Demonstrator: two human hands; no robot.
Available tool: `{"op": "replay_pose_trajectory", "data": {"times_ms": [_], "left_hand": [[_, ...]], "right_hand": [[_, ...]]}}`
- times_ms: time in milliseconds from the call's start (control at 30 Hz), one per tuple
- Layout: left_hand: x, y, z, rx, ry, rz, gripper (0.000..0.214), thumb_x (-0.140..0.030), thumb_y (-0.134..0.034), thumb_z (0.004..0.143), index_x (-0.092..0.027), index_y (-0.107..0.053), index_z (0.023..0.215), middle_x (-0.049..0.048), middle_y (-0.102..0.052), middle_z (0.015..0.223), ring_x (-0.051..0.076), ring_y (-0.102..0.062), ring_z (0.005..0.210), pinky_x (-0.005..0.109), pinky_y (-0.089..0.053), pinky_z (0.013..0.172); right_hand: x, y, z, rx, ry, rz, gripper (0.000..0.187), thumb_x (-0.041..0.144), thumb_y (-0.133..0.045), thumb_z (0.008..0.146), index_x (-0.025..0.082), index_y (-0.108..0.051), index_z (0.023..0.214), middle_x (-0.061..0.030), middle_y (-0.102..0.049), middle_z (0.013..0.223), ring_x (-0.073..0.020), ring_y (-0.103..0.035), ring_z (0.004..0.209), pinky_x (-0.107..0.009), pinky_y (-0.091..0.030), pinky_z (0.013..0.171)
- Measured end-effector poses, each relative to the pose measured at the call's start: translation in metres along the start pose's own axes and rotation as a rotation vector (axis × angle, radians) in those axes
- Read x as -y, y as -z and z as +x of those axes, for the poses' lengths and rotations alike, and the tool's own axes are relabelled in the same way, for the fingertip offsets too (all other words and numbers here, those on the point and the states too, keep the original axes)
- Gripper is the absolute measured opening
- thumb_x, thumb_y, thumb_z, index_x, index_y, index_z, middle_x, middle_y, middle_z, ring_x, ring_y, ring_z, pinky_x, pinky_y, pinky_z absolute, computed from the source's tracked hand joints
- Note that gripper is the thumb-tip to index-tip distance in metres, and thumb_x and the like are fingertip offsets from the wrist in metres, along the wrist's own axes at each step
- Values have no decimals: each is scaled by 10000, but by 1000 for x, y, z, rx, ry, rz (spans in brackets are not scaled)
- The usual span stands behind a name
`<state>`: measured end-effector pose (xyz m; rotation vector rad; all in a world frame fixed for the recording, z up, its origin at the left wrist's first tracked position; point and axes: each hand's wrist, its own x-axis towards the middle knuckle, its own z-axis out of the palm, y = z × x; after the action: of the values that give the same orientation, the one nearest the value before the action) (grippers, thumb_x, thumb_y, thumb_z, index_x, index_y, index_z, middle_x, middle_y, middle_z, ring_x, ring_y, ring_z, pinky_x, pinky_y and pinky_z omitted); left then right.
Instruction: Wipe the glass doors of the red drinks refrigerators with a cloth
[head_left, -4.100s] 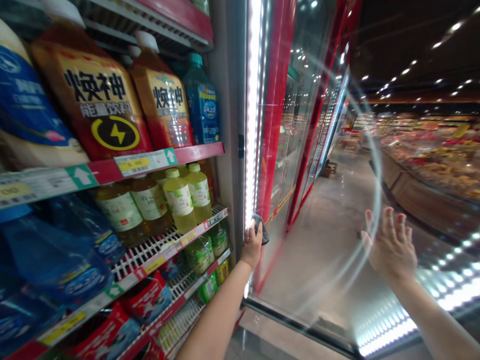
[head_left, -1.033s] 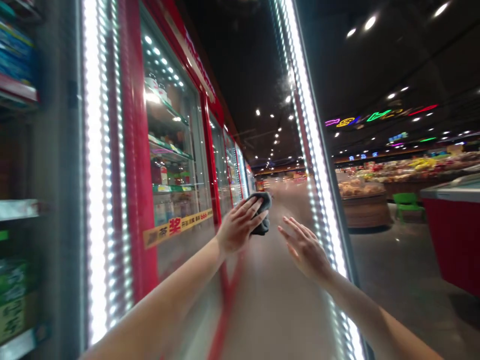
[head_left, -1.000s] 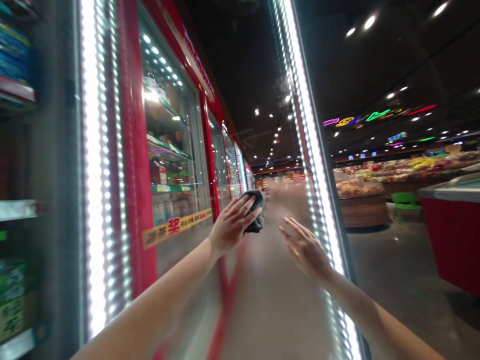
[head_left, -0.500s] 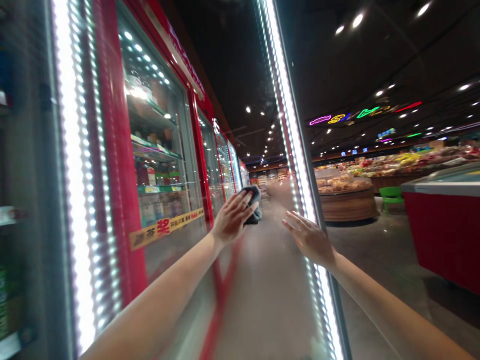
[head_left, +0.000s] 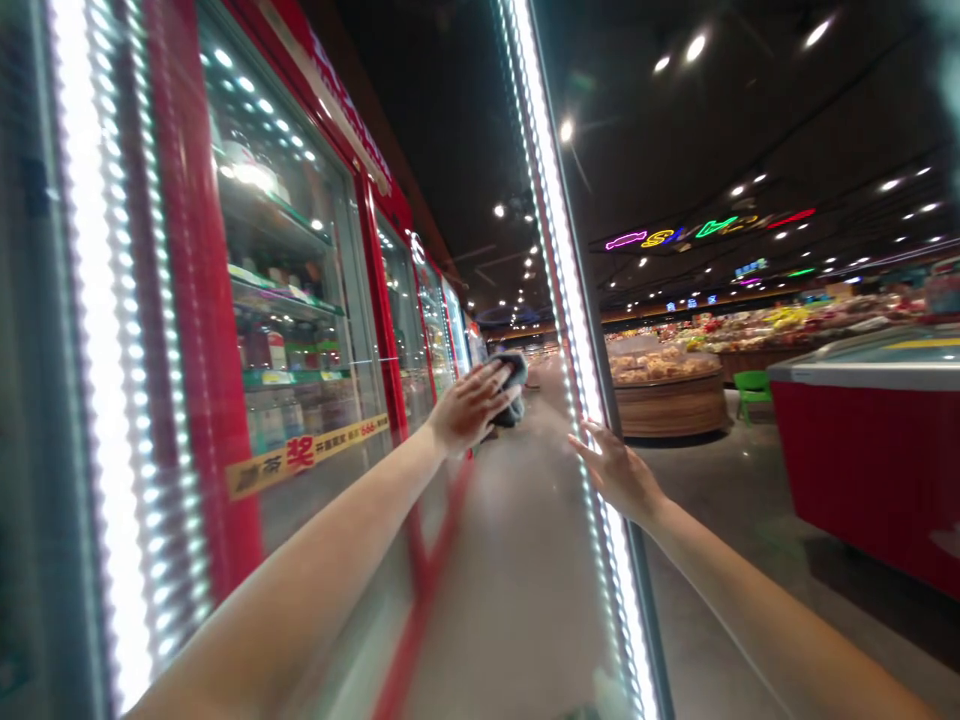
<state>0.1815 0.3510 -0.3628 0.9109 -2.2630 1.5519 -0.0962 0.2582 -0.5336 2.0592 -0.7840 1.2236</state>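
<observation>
My left hand presses a dark grey cloth flat against the inner glass of an open cooler door. Its fingers lie over the cloth, holding it to the pane. My right hand is open with fingers stretched out, resting at the door's outer edge beside the lit LED strip. Both arms reach forward from the bottom of the view.
A row of red-framed glass coolers runs along the left, with a bright LED strip at the near frame. To the right stand a red chest freezer, a round wooden produce stand and a green chair. Grey shop floor lies beyond.
My left hand with the cloth has slid up the glass. My right hand has moved from the pane to the door's lit edge. The view has turned slightly right.
</observation>
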Motion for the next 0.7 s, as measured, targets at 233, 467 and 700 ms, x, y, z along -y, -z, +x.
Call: {"op": "replay_pose_trajectory", "data": {"times_ms": [233, 467, 700], "left_hand": [[-35, -21, 82, -132, 290, -64, 636, -187, -650, 872, -181, -496, 1488, 151, -366, 1648, 344, -269, 1554, 555, -270, 1267], [-70, -35, 86, -104, 127, -67, 521, -180, -587, 916, -164, -553, 1436, 149, -417, 1622, 324, -319, 1538, 526, -276, 1277], [-96, -41, 99, -242, 301, -119, 481, -140, -552, 923, -172, -552, 1403, 131, -358, 1657, 305, -209, 1578, 574, -228, 1287]], "right_hand": [[-7, 14, -4, 18, 18, 77, 597, -21, -481, 865, 202, -612, 1403, -163, -584, 1439, -275, -532, 1392, -429, -562, 1071], [-14, 34, -8, -54, 58, 92, 507, -32, -458, 896, 201, -692, 1281, -144, -650, 1323, -267, -578, 1348, -435, -561, 1088], [-15, 41, -18, -153, 57, 46, 504, -16, -423, 929, 188, -690, 1305, -121, -679, 1340, -240, -588, 1342, -432, -507, 1157]]}}
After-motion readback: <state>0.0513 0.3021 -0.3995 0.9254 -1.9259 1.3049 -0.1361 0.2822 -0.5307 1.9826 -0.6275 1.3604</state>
